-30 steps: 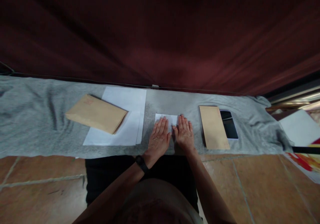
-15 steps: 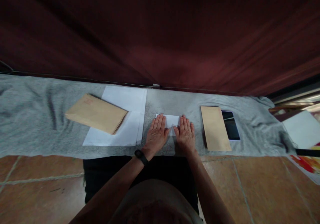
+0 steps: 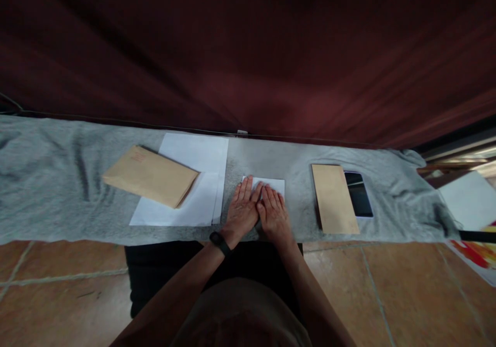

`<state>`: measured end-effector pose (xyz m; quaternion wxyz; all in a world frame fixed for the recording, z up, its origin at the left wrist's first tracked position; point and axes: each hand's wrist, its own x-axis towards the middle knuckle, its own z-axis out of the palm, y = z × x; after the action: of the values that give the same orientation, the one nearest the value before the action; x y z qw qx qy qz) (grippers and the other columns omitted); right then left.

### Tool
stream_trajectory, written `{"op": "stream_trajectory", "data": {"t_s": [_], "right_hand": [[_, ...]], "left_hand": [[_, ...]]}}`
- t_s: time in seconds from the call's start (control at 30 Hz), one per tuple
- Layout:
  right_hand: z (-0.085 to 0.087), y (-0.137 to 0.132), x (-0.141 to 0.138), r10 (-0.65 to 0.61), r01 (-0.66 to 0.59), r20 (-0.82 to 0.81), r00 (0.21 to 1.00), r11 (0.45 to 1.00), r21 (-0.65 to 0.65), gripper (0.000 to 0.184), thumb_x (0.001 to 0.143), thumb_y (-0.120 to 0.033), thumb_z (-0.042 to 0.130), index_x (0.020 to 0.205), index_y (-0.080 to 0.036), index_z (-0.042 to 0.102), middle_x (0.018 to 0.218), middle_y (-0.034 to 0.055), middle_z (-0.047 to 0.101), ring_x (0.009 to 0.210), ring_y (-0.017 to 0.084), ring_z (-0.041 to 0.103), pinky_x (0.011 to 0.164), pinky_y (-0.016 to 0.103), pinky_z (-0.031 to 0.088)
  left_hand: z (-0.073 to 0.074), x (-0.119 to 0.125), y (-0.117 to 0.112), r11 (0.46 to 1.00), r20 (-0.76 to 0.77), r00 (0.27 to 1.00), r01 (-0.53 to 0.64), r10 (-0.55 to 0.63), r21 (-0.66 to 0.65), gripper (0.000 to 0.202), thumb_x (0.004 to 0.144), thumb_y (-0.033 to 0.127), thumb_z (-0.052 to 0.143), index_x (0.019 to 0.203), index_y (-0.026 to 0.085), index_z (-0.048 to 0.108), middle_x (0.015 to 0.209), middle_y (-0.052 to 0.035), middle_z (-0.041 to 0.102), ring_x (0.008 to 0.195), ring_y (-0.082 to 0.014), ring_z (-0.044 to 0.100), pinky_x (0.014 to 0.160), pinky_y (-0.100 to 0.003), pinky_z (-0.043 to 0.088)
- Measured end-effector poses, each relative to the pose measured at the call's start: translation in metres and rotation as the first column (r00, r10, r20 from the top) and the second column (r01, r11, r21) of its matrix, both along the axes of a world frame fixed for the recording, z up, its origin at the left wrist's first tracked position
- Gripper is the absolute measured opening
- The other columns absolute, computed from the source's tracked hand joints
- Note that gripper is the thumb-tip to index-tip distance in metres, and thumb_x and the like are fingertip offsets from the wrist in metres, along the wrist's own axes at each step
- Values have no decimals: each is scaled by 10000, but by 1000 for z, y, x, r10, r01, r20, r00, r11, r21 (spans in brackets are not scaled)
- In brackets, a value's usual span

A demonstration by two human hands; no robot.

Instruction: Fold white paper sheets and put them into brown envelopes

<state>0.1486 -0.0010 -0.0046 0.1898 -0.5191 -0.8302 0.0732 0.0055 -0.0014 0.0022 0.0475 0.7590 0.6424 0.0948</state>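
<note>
A small folded piece of white paper (image 3: 276, 183) lies on the grey cloth in front of me. My left hand (image 3: 242, 207) rests flat on its left part, fingers stretched out, a black band (image 3: 219, 242) around the wrist. Close beside it, my right hand (image 3: 274, 214) lies flat over the paper's middle and right part, its thumb side against the left hand. Both hands are open and cover most of the near half of the paper, so its folds there are hidden.
Left of my hands, a thick brown envelope (image 3: 151, 175) lies across large white sheets (image 3: 194, 153). To the right, another brown envelope (image 3: 335, 200) partly overlaps a dark-screened phone (image 3: 359, 194). A dark red curtain (image 3: 248, 68) hangs along the far edge of the cloth-covered surface (image 3: 267, 153).
My right hand has slid left across the paper to meet the left hand, uncovering the paper's upper right corner. The left hand stays nearly in place.
</note>
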Motion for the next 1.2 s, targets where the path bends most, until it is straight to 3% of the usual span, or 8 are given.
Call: {"op": "stream_trajectory", "data": {"t_s": [0.2, 0.47, 0.7, 0.77, 0.97, 1.2], "right_hand": [[-7, -1, 5, -80, 76, 53, 995, 994, 77, 609, 1065, -431, 364, 1578, -106, 311, 1597, 177, 377, 1484, 277, 358, 1210, 483, 279], [-11, 9, 31, -147, 129, 125, 981, 982, 140, 621, 1071, -427, 350, 1593, -101, 263, 1571, 182, 417, 1453, 286, 411, 1203, 480, 285], [-13, 9, 34, -156, 137, 107, 982, 977, 161, 619, 1066, -408, 370, 1596, -109, 257, 1579, 182, 402, 1453, 296, 410, 1203, 495, 283], [-13, 9, 33, -155, 139, 97, 983, 978, 153, 617, 1067, -405, 365, 1596, -109, 254, 1581, 184, 399, 1455, 299, 406, 1202, 506, 281], [-13, 8, 34, -157, 148, 92, 983, 984, 104, 607, 1069, -408, 332, 1595, -115, 261, 1588, 179, 393, 1469, 295, 383, 1205, 516, 265], [-11, 8, 34, -170, 164, 74, 983, 983, 82, 572, 1072, -364, 332, 1588, -122, 288, 1592, 171, 390, 1476, 288, 372, 1207, 511, 265]], "left_hand": [[1, 1, -1, 1000, 10, 1000, -27, 27, 12, 601, 1017, 293, 397, 1579, 105, 294, 1660, -177, 234, 1551, -286, 169, 1260, -472, 205], [3, -2, -7, 995, 45, 994, -99, 99, 4, 607, 1017, 298, 354, 1564, 41, 294, 1647, -173, 263, 1548, -272, 194, 1262, -473, 212], [1, -7, -16, 985, 46, 986, -165, 163, 49, 597, 1024, 278, 315, 1567, 32, 279, 1639, -177, 282, 1543, -279, 212, 1247, -498, 252], [3, -5, -22, 989, 44, 991, -131, 128, 61, 591, 1026, 267, 319, 1573, 48, 273, 1644, -163, 277, 1546, -271, 200, 1254, -488, 243], [7, 12, -44, 976, 23, 976, 216, -217, 30, 592, 1032, 350, 388, 1578, 140, 299, 1644, -86, 311, 1547, -214, 208, 1276, -426, 212], [8, 9, -49, 980, 1, 980, 200, -200, 17, 656, 1027, 448, 413, 1568, 95, 302, 1648, -131, 287, 1546, -233, 212, 1271, -423, 216]]}}
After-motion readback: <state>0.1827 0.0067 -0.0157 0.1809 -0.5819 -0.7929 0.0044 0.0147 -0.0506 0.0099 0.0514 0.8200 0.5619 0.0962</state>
